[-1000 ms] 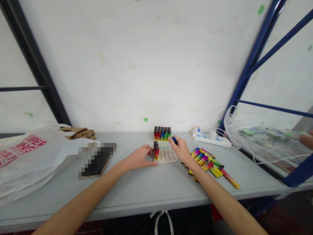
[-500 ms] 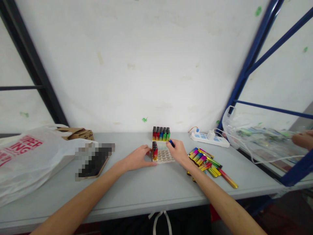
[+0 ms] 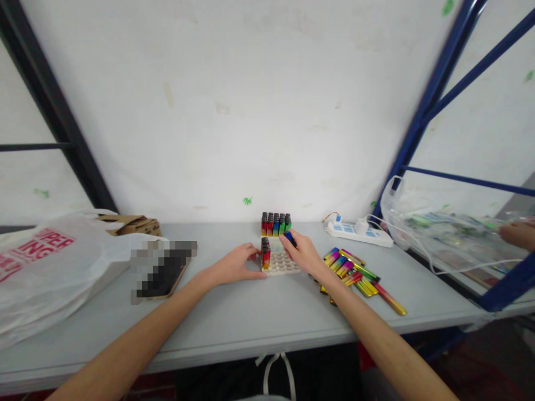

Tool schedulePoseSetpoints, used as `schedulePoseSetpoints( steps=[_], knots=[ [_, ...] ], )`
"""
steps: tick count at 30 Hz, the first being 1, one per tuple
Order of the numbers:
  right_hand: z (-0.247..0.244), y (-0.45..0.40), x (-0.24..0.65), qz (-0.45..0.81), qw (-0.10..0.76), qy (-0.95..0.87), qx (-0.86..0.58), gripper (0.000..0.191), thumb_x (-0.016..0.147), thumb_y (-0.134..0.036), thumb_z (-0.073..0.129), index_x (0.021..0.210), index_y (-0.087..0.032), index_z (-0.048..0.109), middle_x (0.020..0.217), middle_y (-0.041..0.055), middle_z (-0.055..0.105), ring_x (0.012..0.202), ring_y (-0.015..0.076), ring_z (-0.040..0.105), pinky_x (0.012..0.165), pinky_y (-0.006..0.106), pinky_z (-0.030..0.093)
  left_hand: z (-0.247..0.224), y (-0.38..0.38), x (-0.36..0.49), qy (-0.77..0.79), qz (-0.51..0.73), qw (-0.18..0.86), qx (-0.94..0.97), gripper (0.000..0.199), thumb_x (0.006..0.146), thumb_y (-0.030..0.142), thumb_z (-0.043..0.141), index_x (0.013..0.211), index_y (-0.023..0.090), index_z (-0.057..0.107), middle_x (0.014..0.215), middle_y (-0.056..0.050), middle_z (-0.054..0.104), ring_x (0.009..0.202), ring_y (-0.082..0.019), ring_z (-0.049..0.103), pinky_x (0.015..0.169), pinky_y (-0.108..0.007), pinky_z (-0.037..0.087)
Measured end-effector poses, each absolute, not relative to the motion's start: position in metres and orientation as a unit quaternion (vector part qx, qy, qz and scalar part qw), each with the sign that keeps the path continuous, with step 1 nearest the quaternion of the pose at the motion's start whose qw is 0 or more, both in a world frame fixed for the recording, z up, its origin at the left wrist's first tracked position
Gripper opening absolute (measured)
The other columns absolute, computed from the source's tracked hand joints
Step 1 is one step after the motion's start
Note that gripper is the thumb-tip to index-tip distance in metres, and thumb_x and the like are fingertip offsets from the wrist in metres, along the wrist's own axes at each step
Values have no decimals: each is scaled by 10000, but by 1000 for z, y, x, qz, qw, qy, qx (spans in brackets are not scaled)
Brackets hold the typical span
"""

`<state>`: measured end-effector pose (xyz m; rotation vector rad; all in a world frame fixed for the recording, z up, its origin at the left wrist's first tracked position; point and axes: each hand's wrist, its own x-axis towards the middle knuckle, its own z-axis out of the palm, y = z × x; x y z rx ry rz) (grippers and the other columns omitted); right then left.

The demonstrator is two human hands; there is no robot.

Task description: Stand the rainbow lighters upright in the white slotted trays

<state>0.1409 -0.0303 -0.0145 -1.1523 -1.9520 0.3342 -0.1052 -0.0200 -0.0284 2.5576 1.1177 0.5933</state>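
A pale tray with round holes (image 3: 284,265) lies on the grey table. Red lighters (image 3: 266,255) stand upright along its left edge. My left hand (image 3: 239,264) rests at that edge, thumb and fingers apart around the corner. In my right hand (image 3: 301,252), over the tray's back right part, is a dark blue lighter (image 3: 290,239) between thumb and fingers. Behind the tray, several upright lighters (image 3: 276,225) in red, blue and green stand in rows. A loose pile of shiny coloured lighters (image 3: 345,269) lies to the right, partly behind my right forearm.
A white power strip (image 3: 360,232) with cables sits at the back right. At the left are a white plastic bag (image 3: 62,267), brown cardboard (image 3: 136,225) and a partly pixelated phone (image 3: 169,273). Another person's hand (image 3: 518,235) shows at far right beside blue shelf posts (image 3: 426,120).
My right hand has moved slightly left with the blue lighter. My left hand stays at the tray's edge. The view has shifted slightly.
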Motion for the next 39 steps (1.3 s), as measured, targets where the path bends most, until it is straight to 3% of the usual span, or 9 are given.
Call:
schedulePoseSetpoints(
  steps=[5, 10, 18, 22, 27, 33, 39],
  knots=[
    [-14, -31, 140, 72, 394, -811, -427, 424, 1038, -522, 420, 765, -210, 511, 761, 27, 576, 724, 173, 519, 685, 282, 380, -29, -19, -105, 383, 214, 136, 888, 603, 735, 630, 785, 1094, 151, 712, 994, -90, 696, 899, -271, 652, 835, -353, 512],
    [-11, -35, 142, 152, 331, -822, -438, 460, 1032, -556, 429, 746, -209, 528, 618, -23, 558, 592, 147, 494, 605, 264, 331, -30, -19, -105, 379, 223, 134, 888, 584, 734, 637, 781, 1075, 168, 716, 979, -80, 698, 886, -258, 647, 822, -338, 509],
    [-16, -37, 142, 230, 282, -852, -377, 407, 1021, -513, 499, 815, -182, 618, 681, 8, 676, 627, 158, 603, 621, 249, 404, -28, -21, -103, 371, 220, 129, 893, 595, 735, 653, 769, 1103, 187, 722, 962, -65, 698, 878, -250, 639, 808, -329, 496],
    [-20, -38, 135, 169, 267, -870, -379, 336, 1033, -452, 518, 879, -176, 633, 722, 27, 691, 657, 171, 612, 653, 266, 415, -26, -24, -102, 380, 212, 123, 892, 556, 749, 639, 763, 1041, 168, 717, 937, -74, 686, 859, -248, 629, 797, -339, 494],
    [-19, -45, 126, 79, 237, -887, -389, 323, 1066, -414, 468, 1052, -149, 652, 949, 117, 746, 821, 210, 670, 737, 289, 440, -26, -24, -102, 377, 221, 127, 890, 526, 735, 651, 764, 978, 189, 705, 947, -67, 688, 863, -246, 634, 795, -330, 496],
    [-23, -45, 124, 12, 190, -884, -427, 477, 1064, -496, 437, 897, -151, 721, 821, 128, 747, 716, 223, 668, 664, 295, 399, -27, -23, -103, 367, 220, 126, 895, 511, 750, 628, 761, 1020, 199, 703, 941, -60, 686, 873, -248, 638, 795, -327, 494],
    [-26, -47, 120, 1, 183, -888, -422, 465, 1045, -514, 477, 946, -152, 752, 813, 126, 750, 668, 219, 649, 629, 293, 366, -26, -25, -102, 382, 215, 124, 890, 480, 746, 634, 756, 937, 198, 692, 925, -62, 687, 874, -259, 639, 777, -325, 484]
  ],
)
